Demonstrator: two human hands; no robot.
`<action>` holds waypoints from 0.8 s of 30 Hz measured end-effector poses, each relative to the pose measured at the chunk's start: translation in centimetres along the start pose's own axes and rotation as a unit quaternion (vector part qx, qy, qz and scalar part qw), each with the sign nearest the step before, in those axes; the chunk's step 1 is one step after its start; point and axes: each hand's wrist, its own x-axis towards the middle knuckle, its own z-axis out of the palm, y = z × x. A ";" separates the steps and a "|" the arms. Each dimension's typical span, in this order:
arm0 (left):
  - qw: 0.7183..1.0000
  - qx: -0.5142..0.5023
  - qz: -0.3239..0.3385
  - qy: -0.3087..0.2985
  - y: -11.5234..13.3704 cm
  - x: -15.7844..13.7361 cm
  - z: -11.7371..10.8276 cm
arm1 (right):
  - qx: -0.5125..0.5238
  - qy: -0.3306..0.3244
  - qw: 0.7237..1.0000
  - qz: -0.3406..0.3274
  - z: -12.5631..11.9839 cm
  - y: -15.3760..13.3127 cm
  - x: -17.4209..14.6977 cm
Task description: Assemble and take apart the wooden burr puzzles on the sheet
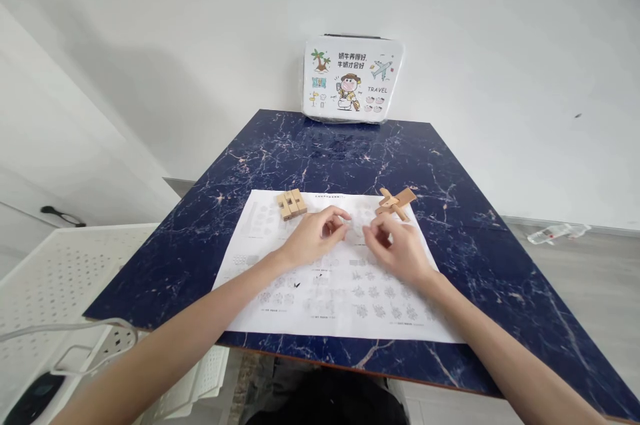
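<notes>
Both hands rest on a white instruction sheet spread over the dark blue marble-patterned table. The left hand lies with its fingers curled loosely inward, thumb and forefinger tips close together, and the right hand mirrors it just beside, fingers bent toward the left. The two hands are near each other but not touching, a small gap of paper between their fingertips. Whether either pinches something small I cannot tell (the fingers hide whatever might sit under them).

At the sheet's far edge, just beyond the left hand, sits a block of wooden puzzle pieces packed side by side. Beyond the right hand, at the sheet's far right corner, lies a crossed wooden burr puzzle, its sticks jutting at angles; neither hand touches either.

Against the wall at the table's back stands a white cartoon-printed case. A white perforated plastic basket sits off to the left, lower than the tabletop.
</notes>
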 end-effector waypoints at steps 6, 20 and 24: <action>0.997 0.065 0.039 -0.015 -0.4 -0.4 0.1 | -0.009 -0.141 0.990 -0.023 0.8 0.3 -0.4; 0.939 0.338 -0.006 0.063 -5.9 -0.8 -9.0 | -0.014 -0.143 0.990 0.001 0.7 0.4 -0.1; 0.947 0.316 -0.037 0.053 -6.4 -1.2 -8.9 | -0.016 -0.142 0.990 0.001 0.7 0.4 -0.1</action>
